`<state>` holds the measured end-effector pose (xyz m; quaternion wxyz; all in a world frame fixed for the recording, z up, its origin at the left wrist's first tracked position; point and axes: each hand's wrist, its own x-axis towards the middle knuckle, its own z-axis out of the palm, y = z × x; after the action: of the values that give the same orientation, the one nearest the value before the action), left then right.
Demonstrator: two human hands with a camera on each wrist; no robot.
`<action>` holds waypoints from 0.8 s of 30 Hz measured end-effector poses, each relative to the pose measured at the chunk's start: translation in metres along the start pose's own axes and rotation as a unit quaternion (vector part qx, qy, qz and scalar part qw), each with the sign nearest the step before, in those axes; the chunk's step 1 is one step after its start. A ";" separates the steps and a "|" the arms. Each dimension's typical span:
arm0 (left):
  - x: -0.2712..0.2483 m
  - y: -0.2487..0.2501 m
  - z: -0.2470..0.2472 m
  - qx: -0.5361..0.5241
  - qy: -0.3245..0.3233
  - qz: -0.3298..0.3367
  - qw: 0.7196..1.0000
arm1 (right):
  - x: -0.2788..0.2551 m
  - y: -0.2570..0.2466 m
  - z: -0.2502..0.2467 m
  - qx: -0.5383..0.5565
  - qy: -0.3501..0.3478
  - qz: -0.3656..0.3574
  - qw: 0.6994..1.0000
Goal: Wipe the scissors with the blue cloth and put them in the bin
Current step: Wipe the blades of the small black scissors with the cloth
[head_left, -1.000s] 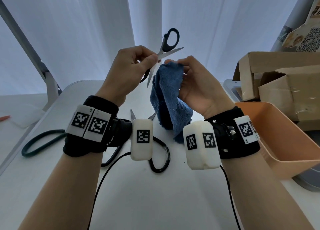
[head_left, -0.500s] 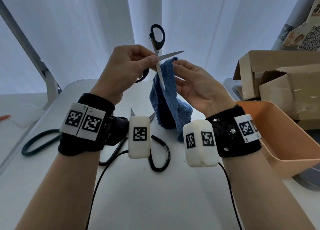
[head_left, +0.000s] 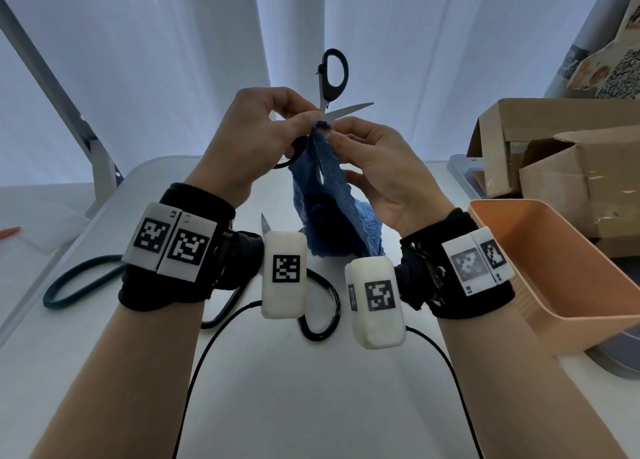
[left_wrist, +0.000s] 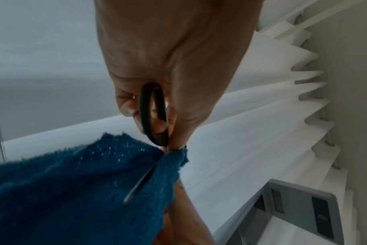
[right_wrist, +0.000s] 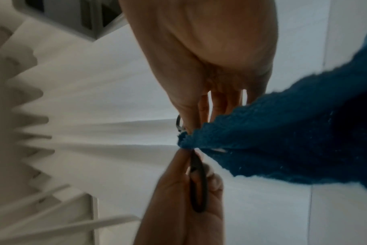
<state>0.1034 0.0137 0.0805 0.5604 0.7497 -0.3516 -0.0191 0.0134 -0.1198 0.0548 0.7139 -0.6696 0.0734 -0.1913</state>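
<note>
Listing from my remote seat, largest first: white curtain (head_left: pixel 173 60) behind; white desk (head_left: pixel 311 389); cardboard boxes (head_left: pixel 571 167) cut off at right; orange bin (head_left: pixel 571 285), partly out of frame. Blue cloth (head_left: pixel 329 216), pinched at its top by my right hand (head_left: pixel 381 174), drapes over one blade. Scissors (head_left: pixel 332 88), blades spread, are raised above the desk in my left hand (head_left: pixel 256 140), fingers (left_wrist: pixel 128 109) curled round the lower handle. A second pair (head_left: pixel 311 306) on the desk lies mostly hidden behind my wrists.

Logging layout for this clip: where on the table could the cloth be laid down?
Bare table lies nearest the person, between the forearms. Beneath the wrists is crowded: black-handled scissors, green-handled scissors. The orange bin borders the right edge.
</note>
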 end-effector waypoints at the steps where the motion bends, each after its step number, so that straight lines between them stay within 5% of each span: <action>1: 0.000 0.000 -0.001 -0.005 -0.005 -0.001 1.000 | 0.000 -0.001 -0.001 0.001 -0.009 0.004 1.000; 11: 0.000 0.001 0.005 -0.017 -0.045 -0.021 0.999 | 0.002 -0.001 0.005 0.061 -0.023 0.024 0.998; 19: 0.001 0.002 0.009 -0.042 -0.016 -0.050 0.998 | 0.002 -0.003 0.005 -0.028 -0.010 -0.013 0.999; 24: 0.000 0.005 0.008 -0.057 -0.014 -0.043 0.997 | 0.001 -0.002 0.007 0.018 -0.007 0.005 1.000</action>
<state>0.0975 0.0067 0.0816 0.5960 0.7305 -0.3252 -0.0741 0.0164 -0.1136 0.0577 0.7273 -0.6575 0.0686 -0.1844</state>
